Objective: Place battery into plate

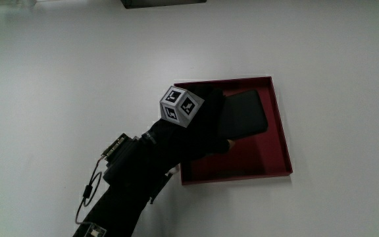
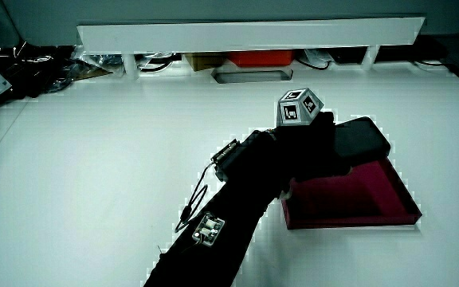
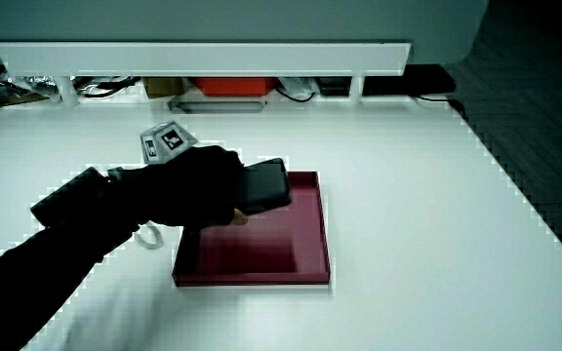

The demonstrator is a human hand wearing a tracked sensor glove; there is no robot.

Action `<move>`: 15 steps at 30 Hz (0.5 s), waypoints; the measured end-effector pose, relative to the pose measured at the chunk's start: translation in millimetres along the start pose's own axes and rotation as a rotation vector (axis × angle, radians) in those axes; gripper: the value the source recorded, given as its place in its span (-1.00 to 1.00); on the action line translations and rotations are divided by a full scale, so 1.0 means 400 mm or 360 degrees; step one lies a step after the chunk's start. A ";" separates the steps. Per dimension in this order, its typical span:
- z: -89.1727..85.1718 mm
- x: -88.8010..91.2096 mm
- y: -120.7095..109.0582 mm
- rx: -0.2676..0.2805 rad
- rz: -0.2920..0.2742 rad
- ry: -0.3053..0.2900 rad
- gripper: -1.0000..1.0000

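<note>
Black-sleeved forearm [image 1: 127, 191] leads to the black-gloved hand [image 1: 199, 128], fingers closed around a flat black rectangular battery [image 1: 243, 113] held above the shallow square dark-red plate [image 1: 278, 141] on the white table [image 1: 77, 79]

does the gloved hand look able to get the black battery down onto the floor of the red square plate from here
Probably yes. The hand grips the flat black battery right over the red square plate, whose floor shows bare beneath, so nothing seems to block lowering it.
</note>
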 end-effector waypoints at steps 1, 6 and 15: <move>-0.012 0.002 0.005 -0.0008 0.0006 -0.0014 0.00; -0.072 0.011 0.026 -0.0040 0.0010 0.0062 0.00; -0.163 -0.006 0.057 -0.0146 0.0029 0.0196 0.00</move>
